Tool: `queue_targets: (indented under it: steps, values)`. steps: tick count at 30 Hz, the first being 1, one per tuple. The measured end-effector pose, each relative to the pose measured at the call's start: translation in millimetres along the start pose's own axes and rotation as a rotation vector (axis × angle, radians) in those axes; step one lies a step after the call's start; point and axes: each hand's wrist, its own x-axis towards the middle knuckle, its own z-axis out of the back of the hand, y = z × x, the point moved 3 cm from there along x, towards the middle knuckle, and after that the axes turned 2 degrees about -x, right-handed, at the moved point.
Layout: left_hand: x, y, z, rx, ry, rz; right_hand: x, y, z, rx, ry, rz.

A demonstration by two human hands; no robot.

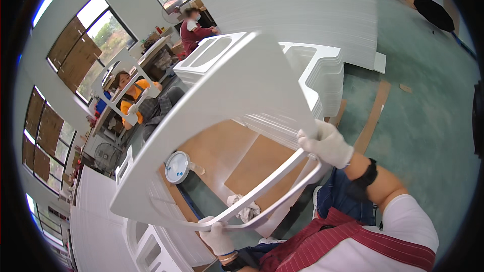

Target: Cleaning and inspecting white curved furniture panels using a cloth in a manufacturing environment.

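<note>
So here both gloved hands are on one big white moulded panel with a large opening in it, held up in the air and tilted, well off the stacks. The left hand is closed around the thin lower rim of the opening near the bottom of the view, and the right hand is clamped on the panel's edge further up, right where the rim meets the solid part, so both are full, nothing spare. Behind it sits a stack of the same white panels, and it looks like this one is just above and in front of that pile. Another white stack is down at the lower left. Through the opening you can see brown cardboard sheets on the green floor, a round white lid-looking thing and a crumpled white rag. Two other people work further back; one in orange holds up a similar panel. Progress-wise I'd say mid-handling: the panel is lifted and in hand but not set down anywhere yet, and plenty of panels are left in the stacks.
</note>
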Motion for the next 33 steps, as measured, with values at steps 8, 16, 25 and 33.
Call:
queue_targets:
  steps: [8, 16, 25, 33]
  values:
    - [-4, 44, 65, 0.220, 0.048, 0.146, 6, -95, -37, 0.001, 0.017, -0.156]
    - [-1, 76, 86, 0.167, 0.010, 0.177, 17, -148, -44, 0.006, 0.054, -0.226]
    - [21, 80, 87, -0.004, -0.190, 0.288, 57, -126, -72, -0.248, 0.176, -0.298]
    - [8, 111, 87, -0.072, -0.249, 0.421, 52, -161, -54, -0.287, 0.142, -0.345]
